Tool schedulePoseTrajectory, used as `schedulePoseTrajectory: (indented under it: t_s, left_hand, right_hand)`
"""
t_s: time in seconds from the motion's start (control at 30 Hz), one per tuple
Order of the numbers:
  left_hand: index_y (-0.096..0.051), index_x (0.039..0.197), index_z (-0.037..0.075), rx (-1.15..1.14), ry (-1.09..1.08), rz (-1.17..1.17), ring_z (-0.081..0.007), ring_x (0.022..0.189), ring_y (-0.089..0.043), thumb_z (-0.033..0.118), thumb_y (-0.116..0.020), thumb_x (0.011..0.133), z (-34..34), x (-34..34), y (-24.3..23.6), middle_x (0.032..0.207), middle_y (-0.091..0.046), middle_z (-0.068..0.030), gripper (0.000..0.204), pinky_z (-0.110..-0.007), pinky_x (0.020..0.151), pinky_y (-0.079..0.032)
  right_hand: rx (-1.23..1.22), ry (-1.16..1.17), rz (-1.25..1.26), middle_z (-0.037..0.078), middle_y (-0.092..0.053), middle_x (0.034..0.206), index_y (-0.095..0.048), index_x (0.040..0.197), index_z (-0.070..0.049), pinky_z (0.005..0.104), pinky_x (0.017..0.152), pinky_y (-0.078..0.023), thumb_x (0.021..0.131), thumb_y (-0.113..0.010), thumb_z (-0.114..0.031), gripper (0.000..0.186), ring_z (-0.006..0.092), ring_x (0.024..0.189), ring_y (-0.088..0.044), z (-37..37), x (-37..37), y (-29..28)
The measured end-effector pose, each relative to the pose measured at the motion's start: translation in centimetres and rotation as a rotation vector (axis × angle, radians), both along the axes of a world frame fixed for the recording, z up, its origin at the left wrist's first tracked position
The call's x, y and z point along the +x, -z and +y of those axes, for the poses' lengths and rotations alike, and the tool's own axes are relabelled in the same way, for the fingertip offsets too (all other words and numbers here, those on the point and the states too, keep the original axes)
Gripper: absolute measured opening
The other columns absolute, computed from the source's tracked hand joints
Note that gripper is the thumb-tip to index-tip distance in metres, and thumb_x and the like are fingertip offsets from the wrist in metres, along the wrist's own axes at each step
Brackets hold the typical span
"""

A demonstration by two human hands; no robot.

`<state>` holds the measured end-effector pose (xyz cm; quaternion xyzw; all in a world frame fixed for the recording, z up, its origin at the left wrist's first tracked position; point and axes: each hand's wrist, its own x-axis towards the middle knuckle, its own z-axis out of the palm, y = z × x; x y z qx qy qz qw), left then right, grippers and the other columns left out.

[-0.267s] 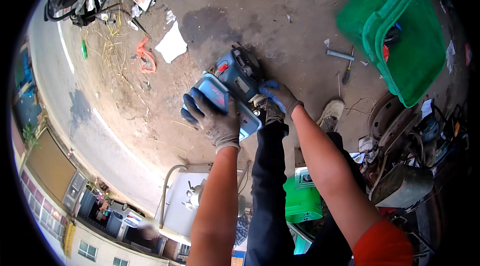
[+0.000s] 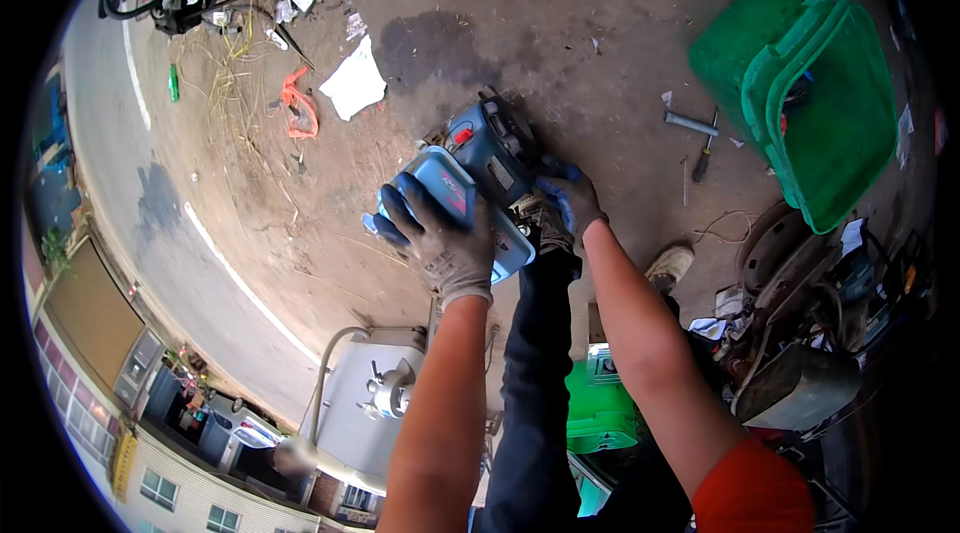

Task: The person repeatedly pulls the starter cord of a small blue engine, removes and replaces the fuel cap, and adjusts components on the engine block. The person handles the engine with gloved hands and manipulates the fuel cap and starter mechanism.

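A small engine [image 2: 492,161] with a dark blue housing and a red cap-like part sits tilted on the dirt. Joined to its near left side is a light blue tank-like part [image 2: 447,181]. Across that part lies my left hand [image 2: 445,251], in a grey glove with blue fingertips, its fingers spread over the surface. My right hand [image 2: 577,198], gloved alike, has its fingers bent against the engine's right edge. My shoe [image 2: 546,221] stands right at the engine's near side, between the hands. The underside of the engine is hidden.
To the right stands a green bin [image 2: 770,98] on its side, with a hammer-like tool [image 2: 692,123] and a screwdriver [image 2: 704,162] nearby. Scrap metal [image 2: 800,333] piles up lower right. White paper [image 2: 355,80] and orange plastic [image 2: 299,105] lie left, before the road.
The whole view has shifted slightly, so the ground things sit a little farther right and lower. Both hands stay at the engine, the right one with its fingers a bit more bent.
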<state>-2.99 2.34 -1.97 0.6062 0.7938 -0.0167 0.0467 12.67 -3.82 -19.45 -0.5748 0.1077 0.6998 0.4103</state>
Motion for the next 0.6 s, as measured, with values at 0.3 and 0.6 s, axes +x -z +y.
schedulePoseTrajectory:
  t_s: [0.3, 0.6]
  left_hand:
    - [-0.030, 0.159, 0.009, -0.053, -0.086, 0.005, -0.0462, 0.147, -0.030, 0.051, -0.078, 0.077, -0.5, 0.1, -0.4, 0.158, -0.034, -0.0264, 0.103, -0.053, 0.124, -0.021]
    - [-0.032, 0.159, 0.016, -0.067, -0.208, -0.213, -0.0435, 0.148, -0.031, 0.049, -0.086, 0.070, 1.0, 0.6, -0.5, 0.160, -0.033, -0.0228, 0.109, -0.051, 0.120, -0.030]
  right_hand:
    - [0.273, -0.994, -0.264, 0.009, -0.071, 0.101, -0.065, 0.112, -0.004, 0.0317, 0.083, -0.053, 0.090, -0.074, -0.022, 0.030, 0.0168, 0.089, -0.063, 3.5, 5.2, -6.9]
    - [0.157, -1.064, -0.351, 0.011, -0.072, 0.086, -0.070, 0.105, 0.001, 0.0359, 0.076, -0.051, 0.098, -0.062, -0.048, 0.050, 0.0179, 0.074, -0.062, 1.4, 5.9, -9.3]
